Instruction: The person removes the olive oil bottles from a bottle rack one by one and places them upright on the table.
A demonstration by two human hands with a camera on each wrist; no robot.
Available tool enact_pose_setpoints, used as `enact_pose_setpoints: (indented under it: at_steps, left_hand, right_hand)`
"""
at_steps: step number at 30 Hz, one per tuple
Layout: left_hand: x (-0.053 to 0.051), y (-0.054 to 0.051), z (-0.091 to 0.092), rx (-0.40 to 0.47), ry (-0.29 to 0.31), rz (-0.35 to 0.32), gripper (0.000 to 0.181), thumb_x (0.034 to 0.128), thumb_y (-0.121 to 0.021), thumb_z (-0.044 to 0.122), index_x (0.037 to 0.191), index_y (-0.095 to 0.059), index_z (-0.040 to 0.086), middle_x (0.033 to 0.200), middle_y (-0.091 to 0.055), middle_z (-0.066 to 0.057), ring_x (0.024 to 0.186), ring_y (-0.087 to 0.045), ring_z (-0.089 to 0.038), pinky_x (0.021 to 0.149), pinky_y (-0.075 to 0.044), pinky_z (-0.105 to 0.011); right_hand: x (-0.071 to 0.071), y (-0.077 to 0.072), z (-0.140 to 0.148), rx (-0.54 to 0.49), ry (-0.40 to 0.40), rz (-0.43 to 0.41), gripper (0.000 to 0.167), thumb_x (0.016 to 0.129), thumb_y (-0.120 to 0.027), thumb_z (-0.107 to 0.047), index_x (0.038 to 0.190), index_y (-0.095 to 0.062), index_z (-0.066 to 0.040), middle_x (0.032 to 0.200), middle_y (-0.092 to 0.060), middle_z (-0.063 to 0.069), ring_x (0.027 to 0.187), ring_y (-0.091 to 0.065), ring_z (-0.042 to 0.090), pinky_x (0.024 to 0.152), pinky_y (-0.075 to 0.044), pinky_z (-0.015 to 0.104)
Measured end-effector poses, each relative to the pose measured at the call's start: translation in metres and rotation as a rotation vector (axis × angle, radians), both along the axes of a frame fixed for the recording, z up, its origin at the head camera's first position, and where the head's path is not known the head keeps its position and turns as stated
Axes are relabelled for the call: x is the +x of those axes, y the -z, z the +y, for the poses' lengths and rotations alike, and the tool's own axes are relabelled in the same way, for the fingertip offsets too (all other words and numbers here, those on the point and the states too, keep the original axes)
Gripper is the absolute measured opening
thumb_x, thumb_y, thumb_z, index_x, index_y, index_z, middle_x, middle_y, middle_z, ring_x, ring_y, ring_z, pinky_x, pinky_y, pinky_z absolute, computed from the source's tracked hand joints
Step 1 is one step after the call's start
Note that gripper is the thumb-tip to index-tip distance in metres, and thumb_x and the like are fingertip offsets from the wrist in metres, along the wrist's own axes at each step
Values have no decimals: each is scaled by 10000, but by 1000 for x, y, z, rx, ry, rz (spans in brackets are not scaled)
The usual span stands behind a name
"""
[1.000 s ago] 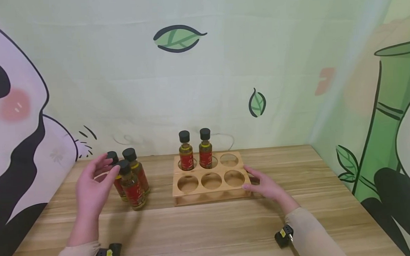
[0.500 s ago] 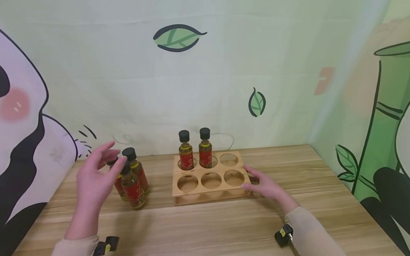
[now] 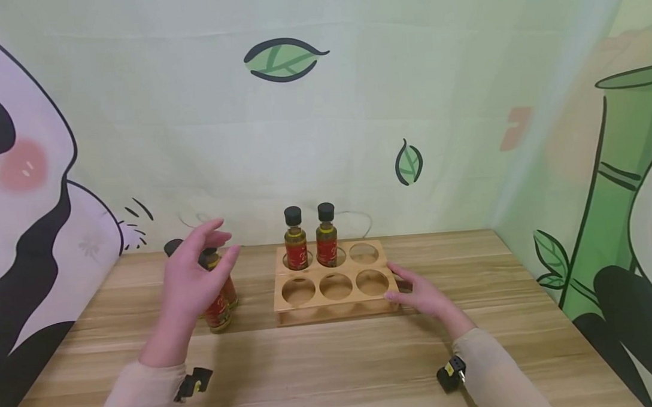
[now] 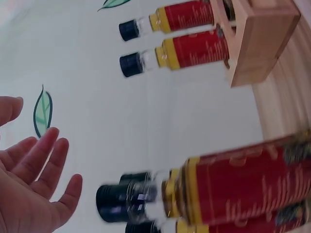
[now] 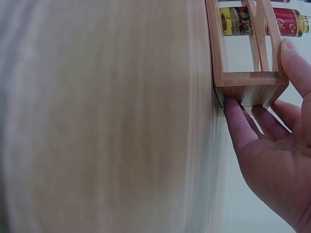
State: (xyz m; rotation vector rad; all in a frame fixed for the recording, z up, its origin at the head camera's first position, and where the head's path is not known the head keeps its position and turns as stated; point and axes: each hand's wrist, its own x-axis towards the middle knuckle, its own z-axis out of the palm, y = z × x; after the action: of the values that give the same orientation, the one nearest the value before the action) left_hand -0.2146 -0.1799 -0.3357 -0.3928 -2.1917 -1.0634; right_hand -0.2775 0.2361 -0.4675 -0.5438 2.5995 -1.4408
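Note:
A wooden rack (image 3: 337, 311) with two rows of round holes holds two black-capped bottles in its back row, one at the left (image 3: 296, 250) and one in the middle (image 3: 327, 245). My right hand (image 3: 427, 294) grips the rack's right end; in the right wrist view the thumb lies on the top edge and fingers (image 5: 238, 121) against the end panel. My left hand (image 3: 195, 280), fingers spread and holding nothing, is raised over a group of three bottles, partly hiding them. In the left wrist view the nearest bottle (image 4: 252, 182) of that group stands apart from the hand (image 4: 29, 189).
The wooden table (image 3: 310, 372) meets a pale green backdrop (image 3: 328, 125) with printed leaves and pandas close behind the rack. A thin dark line curls low on the backdrop behind the bottles.
My left hand has risen and moved right, from the left side of the bottle group to over it. My right hand and the rack have stayed in place.

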Motion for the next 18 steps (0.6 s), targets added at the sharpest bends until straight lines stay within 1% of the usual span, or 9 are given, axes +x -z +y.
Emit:
enact_pose_setpoints:
  at_steps: [3,5,6,9,11,12,13,17,18]
  left_hand:
    - [-4,6,10,6,18,35,474,872,-753,76,1315,-587,41,1080,-708,-119,1021,-651,-280,900,-463,-424]
    - [-5,10,17,11,22,40,478,869,-758,77,1315,-588,39,1077,-710,-108,1015,-652,-266,812,-468,-370]
    - [-6,13,20,16,26,37,481,868,-761,82,1315,-588,38,1076,-710,-104,1014,-651,-262,795,-463,-361]
    - [-10,20,29,34,45,18,493,867,-766,97,1323,-585,43,1083,-709,-98,1020,-650,-262,823,-479,-373]
    - [-13,26,35,55,63,-1,497,867,-768,101,1325,-582,47,1088,-708,-96,1022,-651,-263,892,-483,-411]
    - [-16,28,38,68,73,-12,498,868,-766,98,1327,-579,48,1088,-707,-97,1022,-651,-266,936,-472,-435]
    - [-18,31,40,81,84,-24,499,870,-763,97,1330,-576,53,1090,-706,-97,1021,-651,-265,954,-468,-444]
    - [-26,40,50,145,129,-59,508,872,-752,67,1342,-558,45,1108,-695,-110,1018,-648,-273,966,-464,-447]
    - [-29,43,51,158,137,-61,513,870,-751,57,1344,-554,43,1112,-692,-114,1018,-646,-274,969,-462,-447]
  right_hand:
    - [1,-1,0,8,11,2,763,932,-705,-146,1535,-268,23,1529,-326,278,1292,-458,465,1068,-361,573]
    - [4,-4,-2,17,15,5,755,936,-697,-133,1530,-263,37,1525,-321,291,1291,-452,477,1071,-350,583]
    - [6,-8,-4,20,15,6,751,937,-695,-127,1525,-264,50,1518,-323,302,1287,-453,484,1069,-349,589]
    - [16,-22,-9,14,16,-3,732,936,-690,-104,1510,-273,79,1503,-329,325,1281,-448,501,1068,-343,599]
    - [20,-28,-11,19,11,1,737,935,-696,-116,1502,-274,93,1493,-332,338,1274,-450,508,1059,-348,607]
    - [21,-28,-11,19,12,1,738,936,-695,-121,1504,-272,89,1495,-332,335,1276,-450,505,1060,-348,605]
    - [18,-24,-10,21,14,-3,740,936,-694,-116,1506,-269,88,1498,-328,334,1278,-447,506,1062,-345,606]
    - [5,-6,-4,25,12,4,765,937,-701,-149,1527,-256,49,1516,-321,306,1286,-454,482,1067,-348,594]
    - [3,-3,-2,22,11,0,766,935,-703,-154,1531,-260,36,1520,-324,297,1288,-457,474,1070,-348,588]
